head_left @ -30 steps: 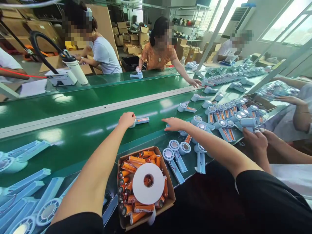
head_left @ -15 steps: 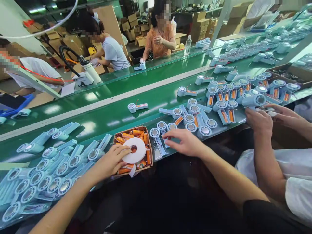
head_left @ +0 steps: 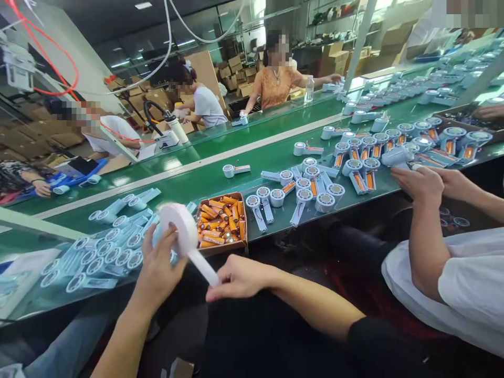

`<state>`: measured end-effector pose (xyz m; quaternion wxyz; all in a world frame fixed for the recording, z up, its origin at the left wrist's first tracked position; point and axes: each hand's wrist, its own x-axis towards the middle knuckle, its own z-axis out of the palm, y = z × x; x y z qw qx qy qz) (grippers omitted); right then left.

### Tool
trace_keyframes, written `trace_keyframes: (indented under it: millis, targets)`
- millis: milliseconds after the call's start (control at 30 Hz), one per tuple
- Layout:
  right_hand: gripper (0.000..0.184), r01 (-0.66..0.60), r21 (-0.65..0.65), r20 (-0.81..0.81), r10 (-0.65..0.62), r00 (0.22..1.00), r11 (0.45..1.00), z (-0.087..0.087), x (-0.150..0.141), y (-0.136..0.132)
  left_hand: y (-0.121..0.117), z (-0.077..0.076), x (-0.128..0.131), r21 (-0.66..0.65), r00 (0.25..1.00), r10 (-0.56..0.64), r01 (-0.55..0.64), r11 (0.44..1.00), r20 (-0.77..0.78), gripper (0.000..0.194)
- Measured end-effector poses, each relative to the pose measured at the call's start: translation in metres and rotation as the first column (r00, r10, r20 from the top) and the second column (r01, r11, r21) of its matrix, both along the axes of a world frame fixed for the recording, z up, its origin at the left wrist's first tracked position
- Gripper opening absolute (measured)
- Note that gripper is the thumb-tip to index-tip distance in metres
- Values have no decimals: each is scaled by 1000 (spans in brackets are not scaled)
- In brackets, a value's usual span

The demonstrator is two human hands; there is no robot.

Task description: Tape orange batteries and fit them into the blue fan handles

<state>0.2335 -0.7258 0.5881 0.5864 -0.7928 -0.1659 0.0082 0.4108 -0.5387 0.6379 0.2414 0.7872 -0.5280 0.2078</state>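
My left hand (head_left: 163,260) is closed on a roll of white tape (head_left: 185,228), raised in front of the bench edge with fingers through its core. From the roll a short strip stretches to my right hand (head_left: 240,278), which pinches the loose end between thumb and fingers. Behind the roll, a cardboard box (head_left: 245,231) full of orange battery cells (head_left: 220,220) sits at the bench edge. Light-blue handheld fan housings (head_left: 114,254) lie piled to the left. More fan housings (head_left: 303,194) lie right of the box, some with orange cells in their handles.
A green conveyor belt (head_left: 189,181) runs across behind the bench. A co-worker's hands (head_left: 421,184) hold a fan housing at the right. Across the belt are several people, a water bottle (head_left: 309,89) and a white cylinder device (head_left: 177,128). Cables hang at upper left.
The tape roll has been lifted off the battery box by my left hand. My right hand has come from the fan housings to the tape's end, and a strip is stretched between them.
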Motion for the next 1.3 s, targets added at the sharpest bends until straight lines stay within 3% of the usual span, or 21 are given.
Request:
trace_keyframes:
  millis: [67, 100, 167, 233, 300, 367, 467, 533, 567, 633, 700, 767, 833, 967, 1067, 1167, 1200, 1300]
  targets:
    - [35, -157, -193, -57, 149, 987, 969, 9, 2, -3, 11, -7, -2, -67, 966, 136, -154, 986, -220, 45]
    - [32, -161, -273, -86, 143, 986, 948, 14, 8, -8, 16, -11, -2, -81, 933, 175, -210, 974, -314, 49]
    - [32, 41, -431, -76, -81, 994, 902, 24, 30, -22, 22, -18, 0, -93, 889, 192, -252, 963, -416, 54]
    - [37, 286, -545, -4, -343, 939, 788, 30, 61, -35, 25, -27, 4, -102, 889, 155, -219, 970, -430, 53]
    - [36, 355, -637, 28, -439, 898, 685, 31, 90, -42, 25, -38, 12, -96, 905, 101, -154, 983, -412, 48]
    - [32, 302, -677, 6, -405, 914, 671, 28, 108, -45, 25, -50, 21, -77, 928, 57, -92, 993, -367, 43]
    - [29, 270, -701, 7, -372, 928, 660, 23, 113, -53, 25, -62, 32, -39, 978, 14, -23, 999, -209, 42]
    - [35, 325, -635, 38, -392, 919, 701, 20, 107, -62, 24, -63, 35, -23, 998, -15, 13, 1000, -58, 41]
    - [34, 370, -540, 47, -412, 910, 756, 20, 103, -66, 23, -61, 35, -13, 1000, -28, 28, 1000, 13, 41]
    - [26, 457, -209, 22, -463, 886, 865, 20, 97, -72, 20, -55, 34, 21, 991, -58, 56, 998, 120, 41]
    - [30, 498, 147, -42, -497, 867, 855, 23, 93, -72, 15, -48, 32, 63, 979, -99, 89, 994, 179, 42]
    - [40, 527, 317, -79, -532, 843, 789, 31, 92, -69, 12, -41, 31, 99, 969, -136, 118, 988, 205, 44]
    - [43, 555, 297, -74, -560, 825, 777, 42, 93, -67, 10, -35, 32, 131, 962, -160, 133, 982, 222, 46]
    - [35, 539, 99, -85, -533, 842, 836, 58, 98, -73, 5, -24, 39, 204, 942, -186, 131, 970, 278, 56]
    - [43, 530, 200, -199, -496, 845, 824, 53, 97, -79, -1, -15, 41, 239, 938, -171, 99, 966, 302, 57]
    - [53, 549, 406, -290, -466, 836, 731, 34, 91, -67, -7, -11, 31, 254, 945, -154, 80, 964, 288, 53]
    - [52, 582, 475, -293, -504, 812, 661, 26, 89, -60, -9, -12, 25, 247, 948, -156, 87, 965, 277, 50]
    - [49, 671, 644, -308, -677, 668, 368, 6, 83, -47, -13, -20, 3, 176, 959, -159, 119, 977, 236, 43]
